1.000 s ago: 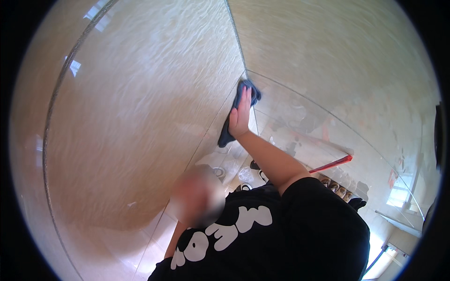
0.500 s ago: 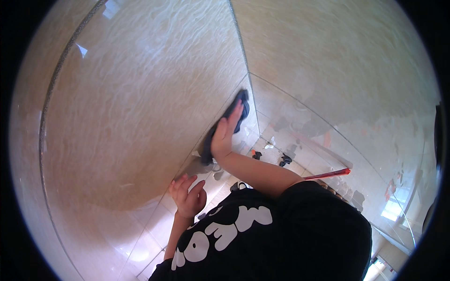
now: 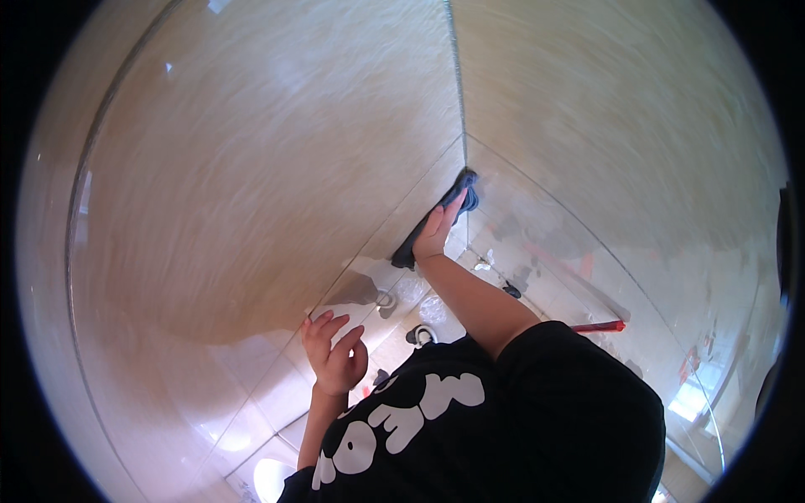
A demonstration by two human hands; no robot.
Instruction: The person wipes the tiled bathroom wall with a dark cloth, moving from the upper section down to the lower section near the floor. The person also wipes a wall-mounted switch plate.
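Note:
A dark blue cloth [image 3: 411, 245] lies pressed against the glossy beige tiled wall [image 3: 251, 184], close to the corner where two walls meet. My right hand [image 3: 438, 230] is flat on this cloth, fingers stretched toward the corner, holding it to the tiles. Its upper end reaches the corner joint. Lower down and to the left, my left hand [image 3: 335, 354] holds nothing; its fingers are apart and bent a little, with the tips at or very near the wall. I cannot tell whether they touch it.
A second tiled wall [image 3: 604, 142] runs off to the right. Near the floor by it are a red stick-like thing [image 3: 599, 327], a small dark object [image 3: 511, 289] and a white scrap [image 3: 484, 261]. A white rounded object [image 3: 272, 479] shows at the lower left.
My right hand has slid the cloth rightward along the wall, up to the corner. My left hand stays in nearly the same place. The view has shifted slightly.

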